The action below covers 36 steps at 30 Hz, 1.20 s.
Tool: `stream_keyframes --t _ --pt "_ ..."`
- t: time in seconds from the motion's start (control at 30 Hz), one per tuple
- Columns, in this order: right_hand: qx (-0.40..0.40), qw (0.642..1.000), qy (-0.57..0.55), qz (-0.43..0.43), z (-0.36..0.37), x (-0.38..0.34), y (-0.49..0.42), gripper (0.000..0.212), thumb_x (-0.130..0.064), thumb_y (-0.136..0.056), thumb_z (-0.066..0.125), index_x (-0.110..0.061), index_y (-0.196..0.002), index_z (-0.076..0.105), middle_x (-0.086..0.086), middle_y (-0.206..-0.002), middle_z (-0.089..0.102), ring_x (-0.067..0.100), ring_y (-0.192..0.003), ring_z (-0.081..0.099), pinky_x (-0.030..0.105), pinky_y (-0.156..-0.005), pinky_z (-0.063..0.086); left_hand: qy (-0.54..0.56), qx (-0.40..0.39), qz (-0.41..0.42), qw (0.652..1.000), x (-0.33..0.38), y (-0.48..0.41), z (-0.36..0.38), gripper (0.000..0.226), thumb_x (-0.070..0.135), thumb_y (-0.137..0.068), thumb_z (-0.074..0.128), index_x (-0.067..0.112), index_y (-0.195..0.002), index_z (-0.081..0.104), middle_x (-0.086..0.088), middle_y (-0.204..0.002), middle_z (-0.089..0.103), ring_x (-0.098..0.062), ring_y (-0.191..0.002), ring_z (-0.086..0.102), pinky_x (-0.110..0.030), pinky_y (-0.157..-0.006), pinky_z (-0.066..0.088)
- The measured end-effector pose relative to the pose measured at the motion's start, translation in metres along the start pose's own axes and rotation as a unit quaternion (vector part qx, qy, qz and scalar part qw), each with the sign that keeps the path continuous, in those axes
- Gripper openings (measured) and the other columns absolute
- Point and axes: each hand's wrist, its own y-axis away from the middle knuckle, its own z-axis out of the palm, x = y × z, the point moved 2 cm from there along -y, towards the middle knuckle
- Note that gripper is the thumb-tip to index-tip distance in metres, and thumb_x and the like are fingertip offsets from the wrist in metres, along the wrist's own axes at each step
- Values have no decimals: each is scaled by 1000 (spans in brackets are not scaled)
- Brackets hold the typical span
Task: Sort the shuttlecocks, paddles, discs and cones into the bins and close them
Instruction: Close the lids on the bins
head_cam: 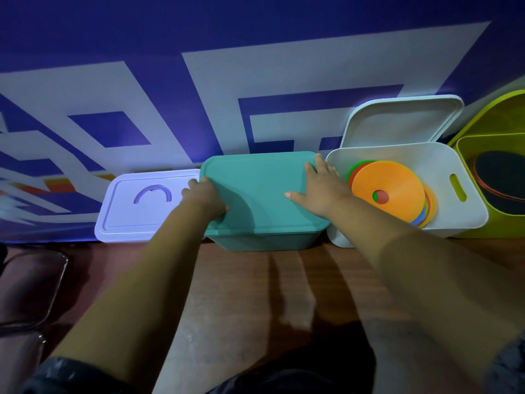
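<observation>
- The left hand (206,196) is gripping the left edge of the teal lid (255,189), fingers curling over the rim and the thumb lying on top.
- The right hand (321,189) is pressing flat on the lid near its far right corner, fingers straight and the thumb spread wide; it is holding nothing.
- The lid is sitting on the teal bin (261,241), overhanging the bin's front wall slightly; whether it is fully seated cannot be told.
- The lavender bin (136,220) is standing closed just left of the teal one, its lid's edge running under the left hand's fingers.
- The white bin (468,206) is standing open, touching the teal bin's right side, and its white lid (397,123) is leaning against the blue-and-white wall (255,38) behind.
- A stack of discs (392,180), orange on top, is leaning inside the white bin.
- A yellow-green bin (466,155) is crowding the far right edge, with a dark paddle (502,177) showing inside.
- The bins are lining the wall, leaving the wooden table (241,294) in front open beneath the forearms.
</observation>
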Motion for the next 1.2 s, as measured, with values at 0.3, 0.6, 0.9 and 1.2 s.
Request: stream_keyframes --t 0.3,0.6,0.9,1.2 --pt "37 986 -161 12 -30 26 -1 68 -38 -97 67 -10 -155 47 11 -171 26 27 -156 32 36 -121 31 -13 52 143 988 65 61 21 64 34 -94 66 11 -148 42 -20 -161 27 -42 -144 31 -52 -116 35" --pt "201 937 -282 37 -110 104 -2 55 -17 -98 51 -27 -153 50 11 -130 66 30 -106 62 29 -84 44 25 34 252 967 123 99 37 57 40 -95 68 15 -144 51 -11 -152 42 -34 -133 45 -47 -112 43" --pt "146 970 -192 33 -120 148 -19 57 -10 -93 54 -35 -142 39 14 -106 66 36 -87 61 40 -72 51 60 38 259 963 146 120 40 64 41 -93 72 16 -148 51 -8 -152 45 -29 -135 48 -44 -116 42" --pt "101 968 -227 35 -134 143 -29 39 -16 -94 53 -30 -130 44 9 -111 60 33 -98 59 38 -79 46 111 43 229 966 130 133 28 58 37 -98 68 18 -150 51 -5 -153 44 -24 -128 55 -26 -99 38"
